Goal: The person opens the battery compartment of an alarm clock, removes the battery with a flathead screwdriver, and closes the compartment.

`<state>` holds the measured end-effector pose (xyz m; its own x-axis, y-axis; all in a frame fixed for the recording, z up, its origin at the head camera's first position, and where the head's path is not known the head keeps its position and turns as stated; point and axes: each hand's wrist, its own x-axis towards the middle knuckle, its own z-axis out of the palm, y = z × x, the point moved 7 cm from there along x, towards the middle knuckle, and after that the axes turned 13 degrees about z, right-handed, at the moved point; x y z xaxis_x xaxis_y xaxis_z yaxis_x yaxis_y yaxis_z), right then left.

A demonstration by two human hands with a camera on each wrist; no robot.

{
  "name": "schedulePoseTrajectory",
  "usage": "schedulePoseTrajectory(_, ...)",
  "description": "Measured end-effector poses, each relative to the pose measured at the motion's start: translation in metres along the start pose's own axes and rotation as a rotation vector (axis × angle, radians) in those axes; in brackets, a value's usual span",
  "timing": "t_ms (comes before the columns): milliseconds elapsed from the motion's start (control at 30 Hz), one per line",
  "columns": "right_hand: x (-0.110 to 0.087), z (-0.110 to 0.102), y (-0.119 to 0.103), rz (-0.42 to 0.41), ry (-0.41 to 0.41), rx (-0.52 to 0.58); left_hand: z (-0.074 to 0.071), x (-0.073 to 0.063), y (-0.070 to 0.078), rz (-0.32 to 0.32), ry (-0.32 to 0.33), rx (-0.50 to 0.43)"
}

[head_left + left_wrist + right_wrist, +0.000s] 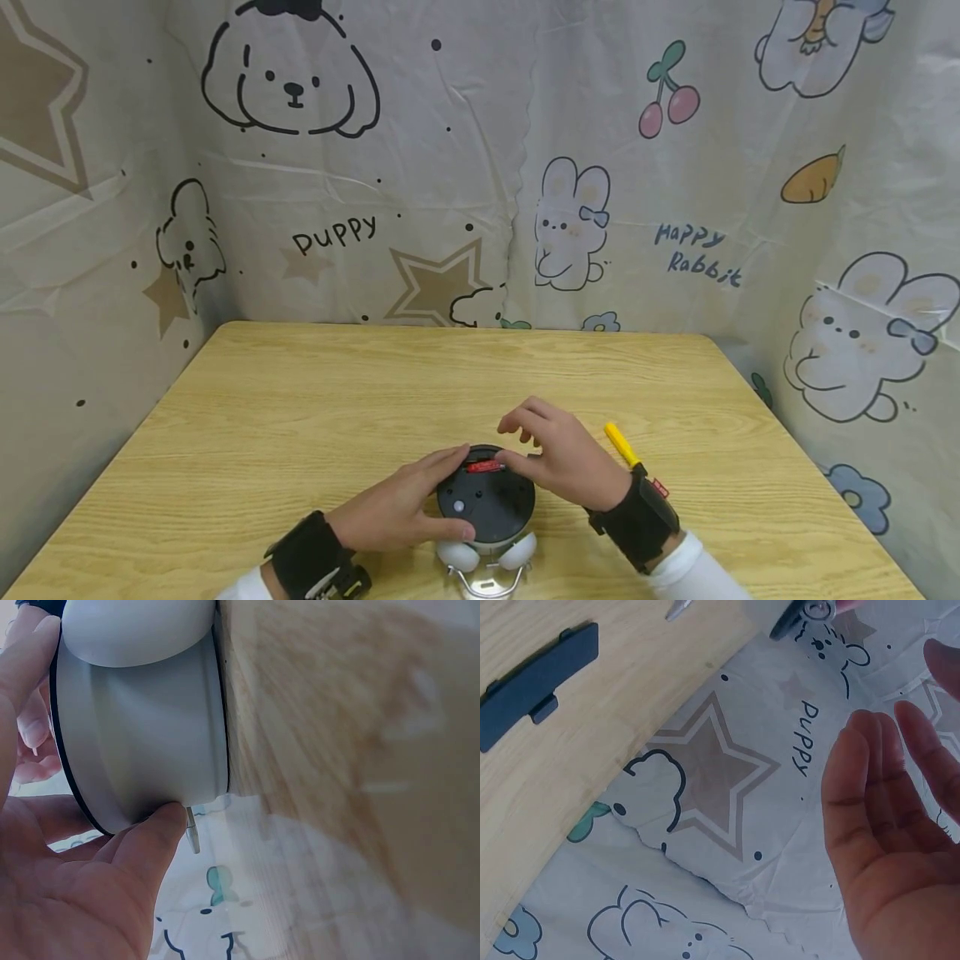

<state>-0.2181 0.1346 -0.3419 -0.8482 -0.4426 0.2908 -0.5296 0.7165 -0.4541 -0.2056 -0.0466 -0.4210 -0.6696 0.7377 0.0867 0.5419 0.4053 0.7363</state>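
A twin-bell alarm clock (495, 510) lies on the table with its black back facing up and its white bells (457, 556) toward me. A red battery (484, 467) sits in the uncovered slot in its back. My left hand (405, 510) grips the clock's left side, thumb on the back; the left wrist view shows fingers against the pale casing (150, 735). Above the clock's upper right is my right hand (566, 454), fingers loosely bent and thumb tip by the battery's end. Whether the thumb touches the battery I cannot tell.
A black battery cover (544, 684) lies on the table in the right wrist view. To the right of my right hand is a yellow-handled tool (622, 444), its far end hidden by the wrist strap. Printed curtains (465, 167) hang behind the wooden table (300, 400).
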Motion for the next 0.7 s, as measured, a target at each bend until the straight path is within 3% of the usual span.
schedulePoseTrajectory(333, 0.001, 0.018, -0.006, -0.013, -0.085, -0.038, 0.001, 0.000, 0.001, 0.023, -0.005, -0.024)
schedulePoseTrajectory(700, 0.000, 0.026, -0.007, -0.037, -0.111, -0.062, 0.000, 0.000, 0.004, 0.063, 0.004, -0.029)
